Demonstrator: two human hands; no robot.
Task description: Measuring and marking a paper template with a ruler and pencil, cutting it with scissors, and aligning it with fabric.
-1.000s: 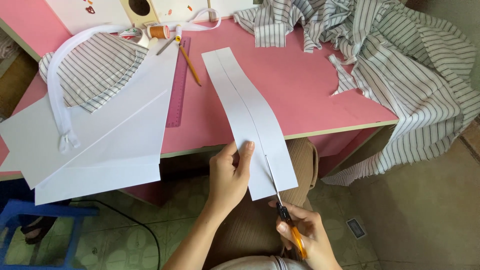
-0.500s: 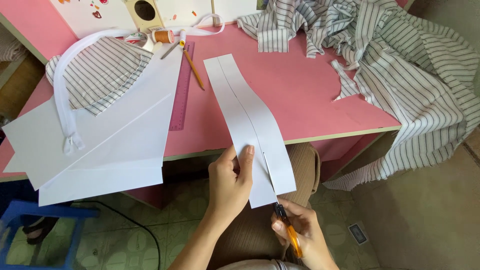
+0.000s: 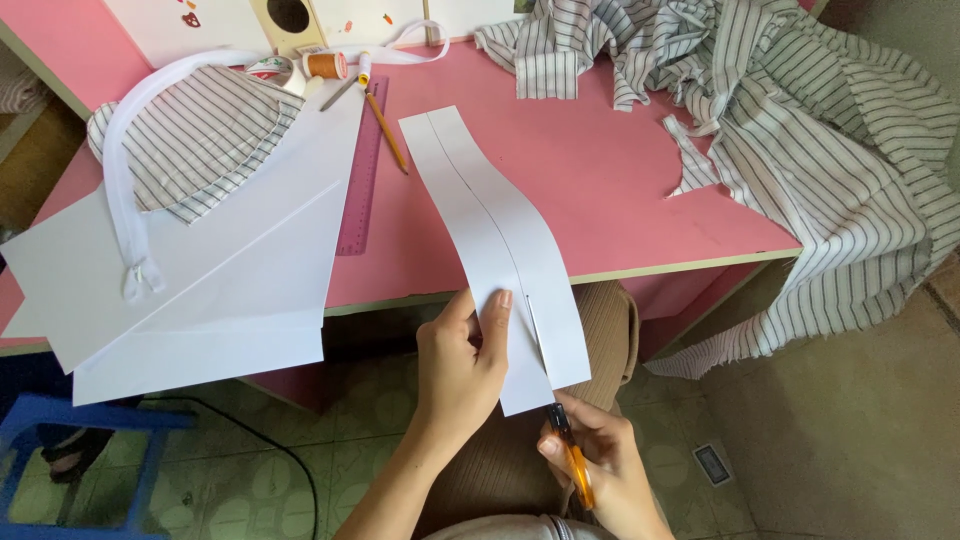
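The person's left hand (image 3: 462,362) pinches the near end of a long curved white paper strip (image 3: 500,240), thumb beneath and fingers (image 3: 497,325) flat on top, holding it where it hangs past the front edge of the pink table (image 3: 620,190). The right hand (image 3: 598,468) is closed around the orange handles of a pair of scissors (image 3: 560,425), whose blades are set into the strip's near end along a thin pencilled line that runs its length. The rest of the strip lies on the table top, reaching back toward a pencil (image 3: 385,130) and a pink ruler (image 3: 360,185). To the left lie large white paper sheets (image 3: 220,290), with a striped fabric piece (image 3: 200,150) and a white zipper (image 3: 125,200) over them. A spool of orange thread (image 3: 325,65) stands near the far edge, and striped cloth (image 3: 800,130) is heaped on the right, spilling off the table's corner
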